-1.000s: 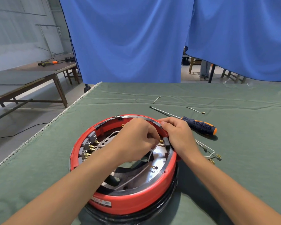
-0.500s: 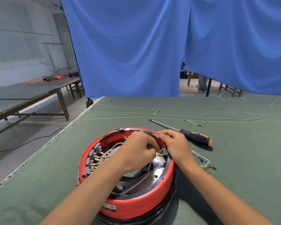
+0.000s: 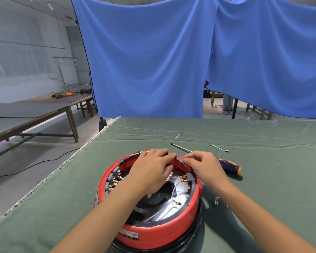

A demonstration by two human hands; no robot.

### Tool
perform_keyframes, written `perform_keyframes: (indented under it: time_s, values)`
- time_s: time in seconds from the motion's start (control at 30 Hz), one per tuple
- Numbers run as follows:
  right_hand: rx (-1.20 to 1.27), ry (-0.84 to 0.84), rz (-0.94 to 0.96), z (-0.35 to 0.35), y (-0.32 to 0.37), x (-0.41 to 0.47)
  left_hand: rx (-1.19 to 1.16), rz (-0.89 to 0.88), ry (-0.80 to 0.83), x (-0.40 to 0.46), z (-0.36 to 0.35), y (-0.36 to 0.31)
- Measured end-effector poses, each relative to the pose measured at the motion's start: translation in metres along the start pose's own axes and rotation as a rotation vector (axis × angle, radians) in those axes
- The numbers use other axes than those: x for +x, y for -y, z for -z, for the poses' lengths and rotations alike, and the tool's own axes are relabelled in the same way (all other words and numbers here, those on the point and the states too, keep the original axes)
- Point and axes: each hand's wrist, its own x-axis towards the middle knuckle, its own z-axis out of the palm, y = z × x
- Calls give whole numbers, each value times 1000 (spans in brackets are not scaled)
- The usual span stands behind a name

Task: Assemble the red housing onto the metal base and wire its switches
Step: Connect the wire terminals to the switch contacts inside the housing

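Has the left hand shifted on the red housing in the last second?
Yes. The left hand has slid toward the housing's far rim; its fingers now lie over that rim, beside the right hand.

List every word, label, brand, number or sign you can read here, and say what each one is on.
None can be read.
White sticker on the near wall of the red housing: red print and a small green round logo, too small and blurred to read.
Screwdriver handle: dark marks, too blurred to tell if they are text.
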Motion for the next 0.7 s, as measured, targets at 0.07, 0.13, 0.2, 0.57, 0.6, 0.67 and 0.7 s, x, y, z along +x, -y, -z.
perform_keyframes:
  time_s: [0.07, 0.13, 0.2, 0.57, 0.6, 0.67, 0.7]
  values:
    - [-49, 1, -9, 1, 0, 17, 14, 18, 13, 10, 0, 8]
    - [-113, -19, -9, 0, -1, 41, 0, 36, 17, 21, -1, 17]
    - [-239, -42, 1, -2, -5, 69, -70, 46, 32, 29, -1, 27]
    - [-1086, 211, 116, -31, -58, 202, -544, 121, -26, 30, 1, 54]
    - [-1131, 219, 151, -35, -61, 208, -557, 130, -28, 29, 1, 55]
    - [-1193, 226, 229, -41, -63, 217, -558, 146, -13, 27, -1, 55]
    - [-1208, 223, 260, -44, -63, 220, -559, 157, -8, 26, -1, 55]
